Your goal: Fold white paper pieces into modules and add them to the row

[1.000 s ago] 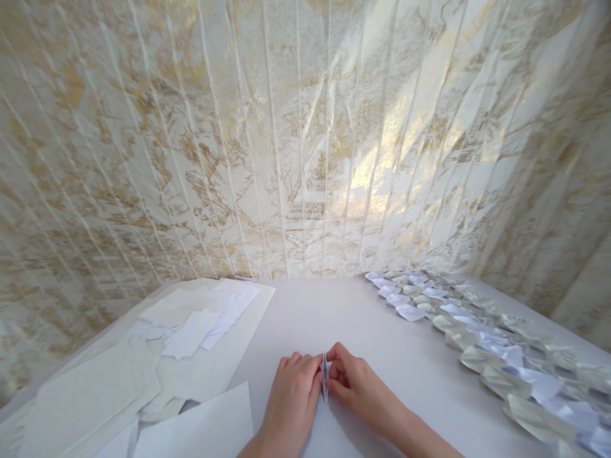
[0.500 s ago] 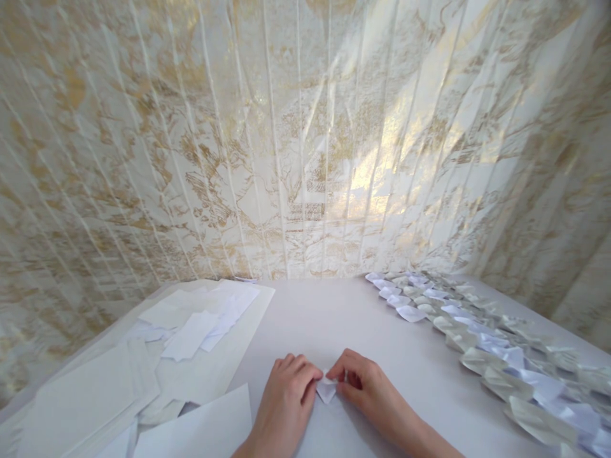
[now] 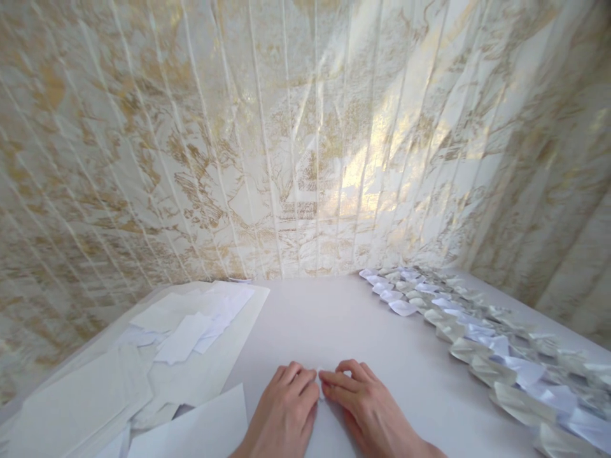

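A small folded piece of white paper (image 3: 320, 370) is between my two hands at the near middle of the table; only a sliver of it shows. My left hand (image 3: 287, 407) is closed, its thumb and fingertips pinching the paper's left side. From the other side my right hand (image 3: 366, 402) presses its thumb and index finger together on the paper. The fingertips of both hands almost meet, and they hide most of the fold.
On the left, flat white sheets and cut pieces (image 3: 79, 404) lie in overlapping piles, with a larger sheet (image 3: 200, 423) near my left hand. Rows of folded paper pieces (image 3: 482, 366) run along the right of the white table (image 3: 305, 324). A gold-patterned curtain (image 3: 286, 140) hangs behind.
My right hand has moved in toward the left hand and turned, its fingers now covering the paper whose pointed lower part showed before. The view has shifted slightly.
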A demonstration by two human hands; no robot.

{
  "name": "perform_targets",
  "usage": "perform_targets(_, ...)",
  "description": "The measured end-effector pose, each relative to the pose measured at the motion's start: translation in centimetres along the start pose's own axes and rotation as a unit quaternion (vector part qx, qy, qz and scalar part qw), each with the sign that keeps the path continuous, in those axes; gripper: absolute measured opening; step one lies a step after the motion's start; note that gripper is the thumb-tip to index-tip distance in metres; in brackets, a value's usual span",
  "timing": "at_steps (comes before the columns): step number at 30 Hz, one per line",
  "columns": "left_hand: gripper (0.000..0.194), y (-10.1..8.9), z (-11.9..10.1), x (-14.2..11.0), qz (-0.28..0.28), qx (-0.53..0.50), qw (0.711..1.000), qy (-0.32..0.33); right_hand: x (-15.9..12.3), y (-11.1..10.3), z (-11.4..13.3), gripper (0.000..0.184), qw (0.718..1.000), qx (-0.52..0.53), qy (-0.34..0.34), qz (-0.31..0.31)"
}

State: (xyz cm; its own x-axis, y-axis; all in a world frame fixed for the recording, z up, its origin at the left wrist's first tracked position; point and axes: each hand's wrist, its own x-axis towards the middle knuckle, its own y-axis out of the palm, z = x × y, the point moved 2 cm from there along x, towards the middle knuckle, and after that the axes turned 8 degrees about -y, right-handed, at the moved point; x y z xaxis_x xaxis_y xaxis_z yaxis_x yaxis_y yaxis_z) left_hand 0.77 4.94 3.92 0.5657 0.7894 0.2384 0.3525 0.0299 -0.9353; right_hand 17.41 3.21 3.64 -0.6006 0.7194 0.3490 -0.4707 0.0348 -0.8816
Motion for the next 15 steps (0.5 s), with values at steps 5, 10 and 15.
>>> perform_targets(5,0.017,0.6,0.0,0.8,0.008,-0.033,0.996,-0.083,-0.1,-0.6,-0.5,0.024,0.998,0.058,0.022,-0.021)
perform_targets(10,0.009,1.2,0.1,0.9,-0.006,-0.019,0.998,-0.052,-0.2,-0.4,-0.9,0.029,0.993,0.082,0.07,-0.055)
perform_targets(15,0.015,0.8,0.1,1.0,-0.036,-0.026,0.998,-0.044,0.2,-0.2,-1.2,0.021,0.99,0.088,0.092,-0.059)
